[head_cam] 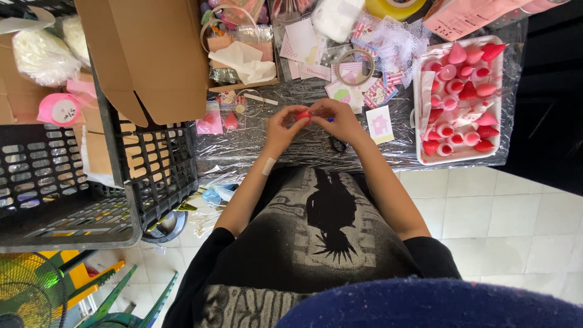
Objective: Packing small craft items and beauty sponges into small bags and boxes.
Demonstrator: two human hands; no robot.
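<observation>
My left hand (283,126) and my right hand (337,119) meet over the plastic-covered table (255,143), both pinching a small red strawberry-shaped piece (303,115) between their fingertips. A strip of tape sits on my left wrist. Black scissors (337,144) lie on the table just under my right hand. To the right stands a white tray (460,155) filled with several red and pink strawberry-shaped pieces. A pink cone-shaped piece (231,121) rests to the left of my hands.
A cardboard box (152,54) and a black plastic crate (73,182) stand at the left. Cards, lace, ribbon rolls and small packets crowd the back of the table. A pink tape roll (59,109) lies in the crate. A fan (30,291) stands on the white tiled floor.
</observation>
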